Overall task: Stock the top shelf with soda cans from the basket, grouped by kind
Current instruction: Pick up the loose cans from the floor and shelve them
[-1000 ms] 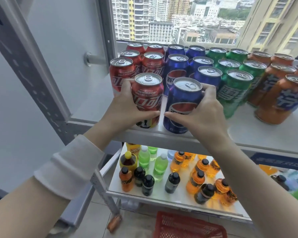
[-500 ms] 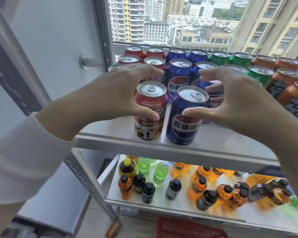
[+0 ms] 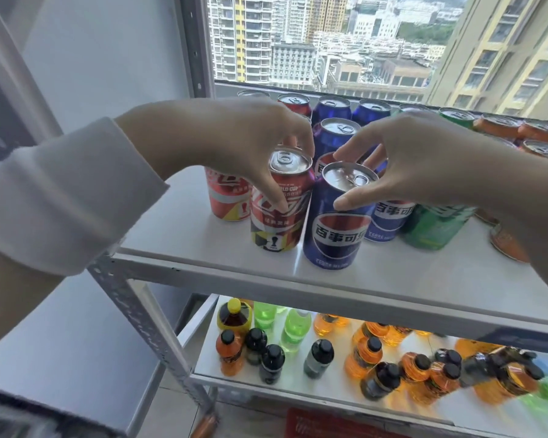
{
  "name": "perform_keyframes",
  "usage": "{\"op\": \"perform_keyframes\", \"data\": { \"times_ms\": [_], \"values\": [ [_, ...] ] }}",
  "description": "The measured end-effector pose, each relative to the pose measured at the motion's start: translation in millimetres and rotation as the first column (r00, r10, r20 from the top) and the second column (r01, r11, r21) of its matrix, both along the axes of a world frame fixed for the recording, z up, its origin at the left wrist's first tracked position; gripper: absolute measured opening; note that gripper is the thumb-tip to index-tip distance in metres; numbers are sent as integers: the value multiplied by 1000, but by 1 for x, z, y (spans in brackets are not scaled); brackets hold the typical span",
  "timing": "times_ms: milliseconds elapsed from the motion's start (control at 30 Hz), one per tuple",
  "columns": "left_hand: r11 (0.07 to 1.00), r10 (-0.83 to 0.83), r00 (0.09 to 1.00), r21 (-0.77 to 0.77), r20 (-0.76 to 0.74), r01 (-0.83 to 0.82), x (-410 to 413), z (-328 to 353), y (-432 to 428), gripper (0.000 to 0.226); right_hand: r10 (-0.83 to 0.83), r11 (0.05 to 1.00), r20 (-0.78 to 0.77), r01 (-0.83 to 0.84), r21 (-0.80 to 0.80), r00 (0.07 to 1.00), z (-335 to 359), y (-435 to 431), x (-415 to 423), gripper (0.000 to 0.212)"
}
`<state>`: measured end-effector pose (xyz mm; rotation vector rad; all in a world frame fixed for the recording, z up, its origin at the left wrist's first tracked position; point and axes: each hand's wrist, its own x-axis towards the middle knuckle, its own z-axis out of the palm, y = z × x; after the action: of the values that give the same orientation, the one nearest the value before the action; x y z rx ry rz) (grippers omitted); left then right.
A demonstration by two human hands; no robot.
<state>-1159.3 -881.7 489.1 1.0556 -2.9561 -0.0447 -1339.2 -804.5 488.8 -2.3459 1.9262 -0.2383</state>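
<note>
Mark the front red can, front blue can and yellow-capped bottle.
front red can (image 3: 279,230): head view, on its lower label.
front blue can (image 3: 340,230): head view, on its round logo.
yellow-capped bottle (image 3: 233,317): head view, on its dark upper body.

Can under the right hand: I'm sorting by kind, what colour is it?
The Pepsi can is blue, in head view.

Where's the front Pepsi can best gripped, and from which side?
Grip the upright front Pepsi can by its upper wall, from above and the front: thumb on the front face, fingers behind the rim. The red Coca-Cola can crowds its left side, so a sideways grip looks blocked.
</note>
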Motion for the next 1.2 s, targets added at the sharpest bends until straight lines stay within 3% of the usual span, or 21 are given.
{"op": "perform_keyframes", "data": {
  "times_ms": [500, 1000, 1200],
  "values": [
    [999, 30, 999, -20, -12, -30, -14, -4, -36, 69, -90, 995, 112, 94, -32, 990, -5, -46, -12, 53],
    [998, 56, 998, -9, -26, -56, -14, -11, -35, 74, -95, 993, 83, 100, -60, 992, -8, -42, -12, 59],
    [992, 73, 997, -99, -11, -74, -9, -13, -28, 81, -103, 985, 75, 113, -133, 992, -11, -35, -6, 71]
  ]
}}
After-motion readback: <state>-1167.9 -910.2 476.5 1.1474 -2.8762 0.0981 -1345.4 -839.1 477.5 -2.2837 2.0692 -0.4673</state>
